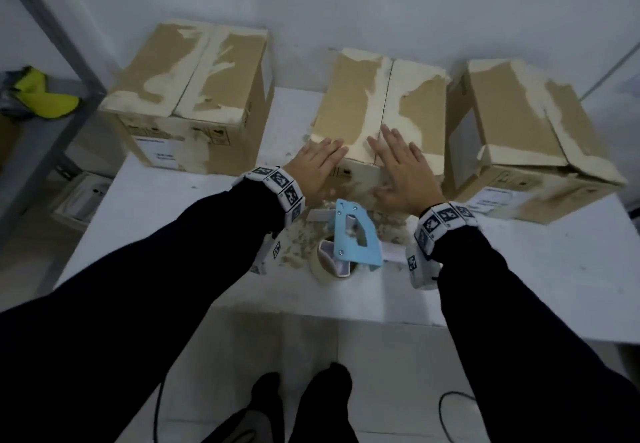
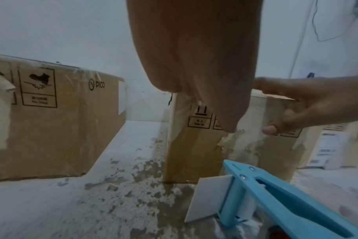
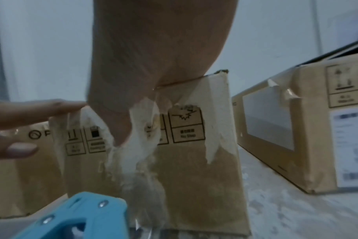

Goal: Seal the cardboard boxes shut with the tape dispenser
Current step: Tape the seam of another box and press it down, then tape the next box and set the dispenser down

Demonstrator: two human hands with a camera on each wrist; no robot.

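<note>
Both hands lay flat — left hand [image 1: 317,168] and right hand [image 1: 401,172], fingers straight, holding nothing — pressing the middle box's [image 1: 408,103] flaps shut; the dispenser [image 1: 353,238] sat untouched just behind the wrists; seemingly no box was freshly sealed yet.

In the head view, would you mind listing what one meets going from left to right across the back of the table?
Yellow item on the side shelf → left box → middle box, with both hands flat on its near edge → right box.
</note>
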